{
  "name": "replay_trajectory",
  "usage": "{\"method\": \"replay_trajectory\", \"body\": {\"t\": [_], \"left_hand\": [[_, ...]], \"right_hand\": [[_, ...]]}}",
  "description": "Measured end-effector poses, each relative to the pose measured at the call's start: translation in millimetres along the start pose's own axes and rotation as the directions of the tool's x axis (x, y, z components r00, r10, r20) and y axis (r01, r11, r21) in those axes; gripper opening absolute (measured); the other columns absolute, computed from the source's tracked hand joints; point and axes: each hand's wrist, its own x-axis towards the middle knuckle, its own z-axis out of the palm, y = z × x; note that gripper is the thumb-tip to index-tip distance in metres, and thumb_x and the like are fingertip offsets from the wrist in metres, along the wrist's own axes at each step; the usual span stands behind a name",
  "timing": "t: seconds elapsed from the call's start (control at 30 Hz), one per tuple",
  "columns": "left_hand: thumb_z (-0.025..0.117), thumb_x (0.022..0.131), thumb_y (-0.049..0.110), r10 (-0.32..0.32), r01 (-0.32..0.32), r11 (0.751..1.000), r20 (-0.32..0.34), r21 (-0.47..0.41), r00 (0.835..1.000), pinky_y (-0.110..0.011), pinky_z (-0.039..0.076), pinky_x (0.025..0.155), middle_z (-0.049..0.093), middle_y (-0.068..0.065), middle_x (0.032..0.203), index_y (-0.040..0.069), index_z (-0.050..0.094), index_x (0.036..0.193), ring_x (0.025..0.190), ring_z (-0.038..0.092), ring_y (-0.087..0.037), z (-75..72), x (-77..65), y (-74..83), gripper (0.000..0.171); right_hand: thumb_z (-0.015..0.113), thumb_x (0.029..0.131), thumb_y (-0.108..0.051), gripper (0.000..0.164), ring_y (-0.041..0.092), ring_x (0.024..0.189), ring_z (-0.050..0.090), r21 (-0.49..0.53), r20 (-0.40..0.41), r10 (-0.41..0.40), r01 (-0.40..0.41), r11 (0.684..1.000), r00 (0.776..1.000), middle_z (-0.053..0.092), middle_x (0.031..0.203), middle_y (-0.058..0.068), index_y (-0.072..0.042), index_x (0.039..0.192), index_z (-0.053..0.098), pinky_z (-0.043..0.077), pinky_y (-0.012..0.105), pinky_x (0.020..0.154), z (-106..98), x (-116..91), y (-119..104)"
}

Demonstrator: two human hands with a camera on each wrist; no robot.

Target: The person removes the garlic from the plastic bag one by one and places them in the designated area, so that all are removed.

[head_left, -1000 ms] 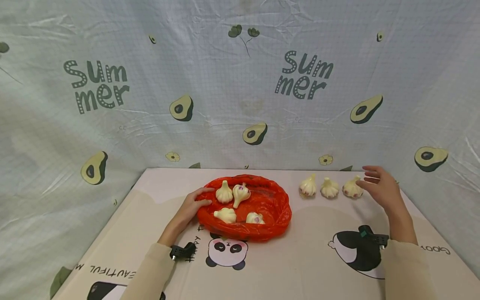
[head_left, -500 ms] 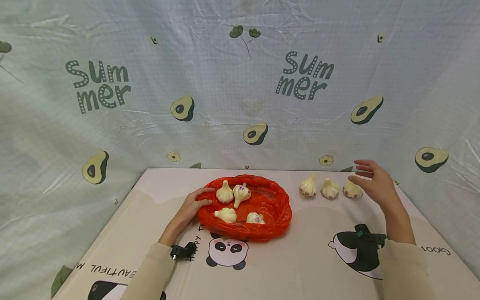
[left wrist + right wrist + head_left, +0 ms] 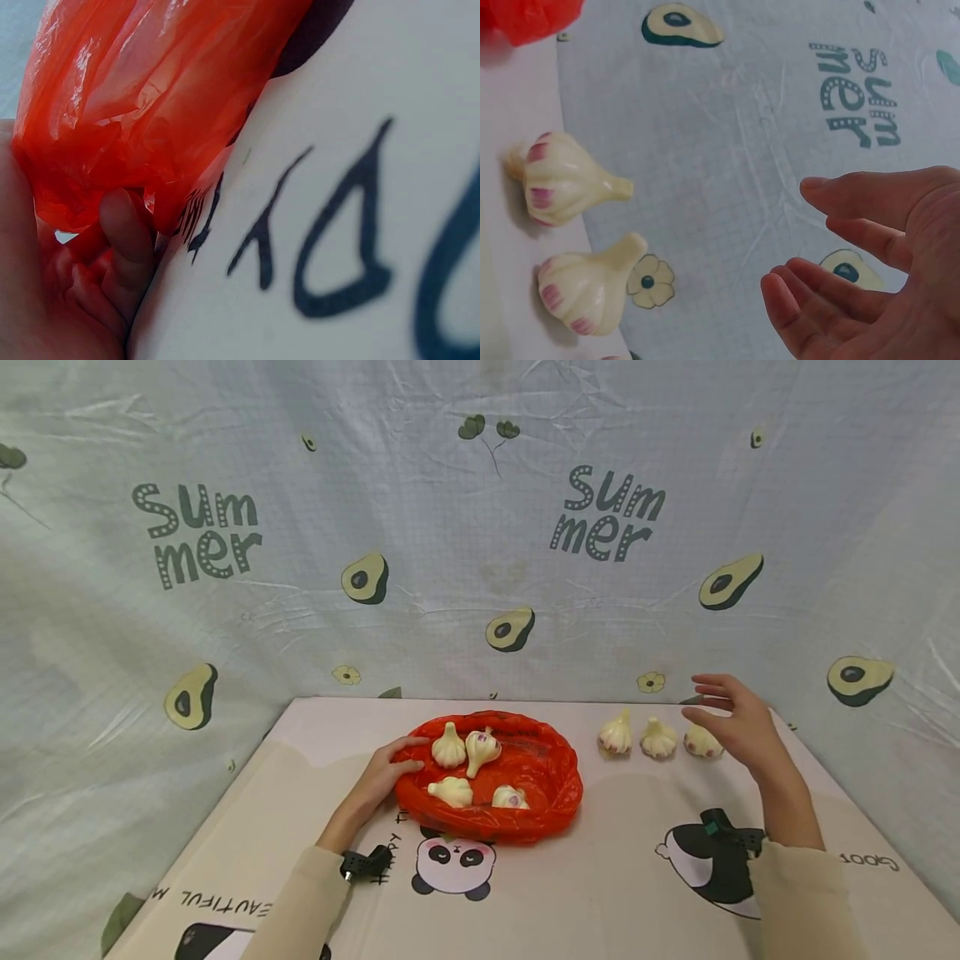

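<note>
A red plastic bag (image 3: 487, 827) lies spread like a shallow bowl on the table, with several garlic bulbs (image 3: 448, 745) inside. At its left side my left hand (image 3: 378, 777) holds the rim; the left wrist view shows the fingers and thumb around the crinkled red plastic (image 3: 135, 112). Three more garlic bulbs stand in a row right of the bag: the left one (image 3: 616, 733), the middle one (image 3: 659, 738) and the right one (image 3: 702, 741). My right hand (image 3: 738, 722) hovers by the right bulb, partly covering it, fingers spread from the thumb and nothing between them.
Behind the table (image 3: 600, 877) hangs a pale cloth (image 3: 420, 527) printed with avocados and lettering, which also runs along both sides. Panda prints and words decorate the tabletop. Each wrist wears a black strap (image 3: 366, 862).
My right hand has moved left and slightly up, across the right garlic bulb. The left hand, the bag and the bulbs have stayed in place.
</note>
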Motion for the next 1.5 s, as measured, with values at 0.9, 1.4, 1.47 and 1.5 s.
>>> {"method": "replay_trajectory", "body": {"t": [0.9, 1.4, 1.47, 1.5], "left_hand": [[0.056, 0.099, 0.010, -0.010, 0.010, 1.000, -0.010, -0.008, 1.000, -0.054, 0.041, 0.119, 0.043, -0.019, 0.161, 0.007, 0.059, 0.143, 0.149, 0.041, -0.042, 0.6, 2.3, -1.0, 0.045], [0.056, 0.098, 0.009, -0.008, 0.008, 1.000, -0.015, -0.015, 1.000, -0.054, 0.043, 0.117, 0.044, -0.020, 0.160, 0.006, 0.059, 0.143, 0.147, 0.043, -0.043, 0.5, 2.1, 1.0, 0.045], [0.056, 0.098, 0.009, -0.011, 0.011, 1.000, -0.016, -0.014, 1.000, -0.054, 0.043, 0.117, 0.044, -0.020, 0.160, 0.006, 0.058, 0.144, 0.146, 0.043, -0.043, 0.7, 1.8, 0.9, 0.045], [0.056, 0.098, 0.009, -0.013, 0.013, 1.000, -0.015, -0.014, 1.000, -0.054, 0.044, 0.117, 0.044, -0.020, 0.160, 0.006, 0.058, 0.144, 0.146, 0.043, -0.043, 0.6, 1.6, 0.6, 0.045]], "right_hand": [[0.065, 0.102, -0.026, 0.062, 0.052, 0.138, 0.047, 0.054, 0.069, -0.093, 0.089, 0.995, 0.993, 0.046, 0.153, 0.030, -0.004, 0.154, 0.041, 0.044, 0.070, 0.105, 13.9, -3.7, -31.1], [0.067, 0.100, -0.026, 0.059, 0.048, 0.139, 0.050, 0.077, 0.166, -0.145, 0.134, 0.988, 0.975, 0.049, 0.153, 0.024, -0.007, 0.151, 0.044, 0.050, 0.065, 0.104, 33.7, -1.9, -47.6], [0.068, 0.100, -0.024, 0.059, 0.047, 0.139, 0.051, 0.084, 0.179, -0.155, 0.142, 0.986, 0.971, 0.049, 0.152, 0.024, -0.007, 0.152, 0.044, 0.052, 0.063, 0.103, 37.3, -2.0, -50.2], [0.068, 0.100, -0.024, 0.059, 0.046, 0.138, 0.051, 0.084, 0.186, -0.164, 0.150, 0.985, 0.969, 0.050, 0.152, 0.024, -0.007, 0.151, 0.044, 0.053, 0.061, 0.103, 39.0, -2.0, -51.6]]}}
